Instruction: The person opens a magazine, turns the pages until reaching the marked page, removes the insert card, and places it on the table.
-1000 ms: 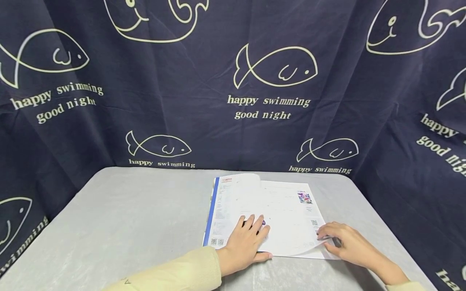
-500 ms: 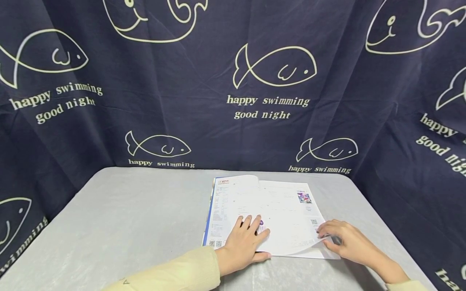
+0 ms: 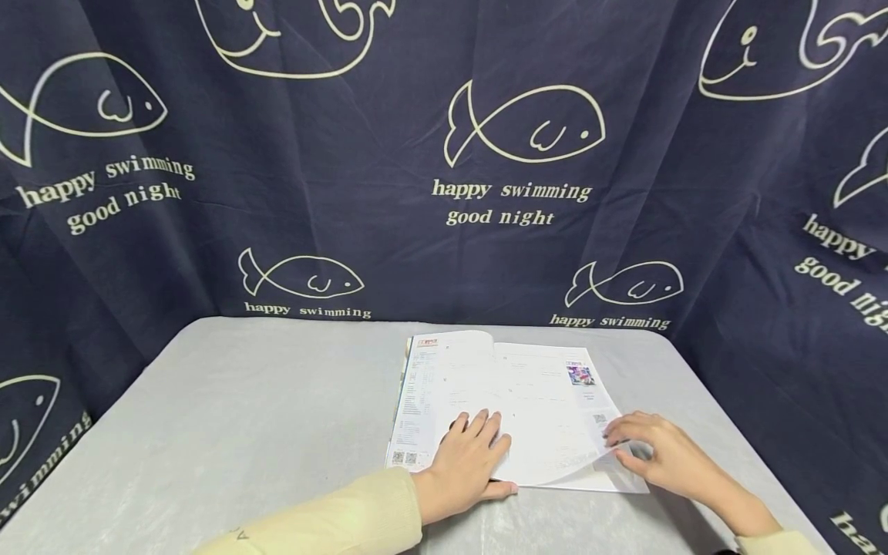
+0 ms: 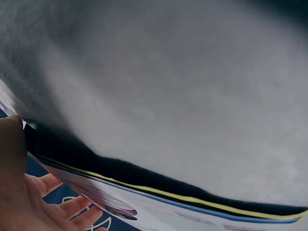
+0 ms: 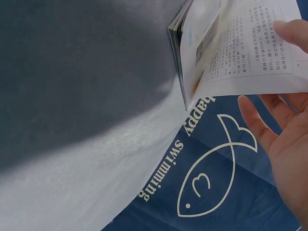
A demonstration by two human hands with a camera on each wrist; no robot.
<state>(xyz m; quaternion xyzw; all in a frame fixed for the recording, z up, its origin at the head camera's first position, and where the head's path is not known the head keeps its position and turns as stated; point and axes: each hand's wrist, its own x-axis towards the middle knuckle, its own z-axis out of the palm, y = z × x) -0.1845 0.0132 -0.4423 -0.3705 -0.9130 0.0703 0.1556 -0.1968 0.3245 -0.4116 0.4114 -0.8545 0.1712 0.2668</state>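
A magazine lies opened on the grey-covered table, white printed pages facing up. My left hand rests on it near the fold, fingers spread, thumb at the near edge. In the left wrist view the left hand appears at the lower left, beside the magazine's edge. At the near right corner, my right hand holds a page that curls up from the ones beneath. The right wrist view shows that lifted page between the thumb and fingers of the right hand, with dense text on its underside.
The table is covered in light grey cloth and stretches to the left of the magazine. Dark blue curtains with fish drawings and lettering hang behind and at both sides.
The left-hand page has spread leftward over the blue strip along its outer edge. The lifted page at the right has risen slightly with my right hand; my left hand stays nearly in place.
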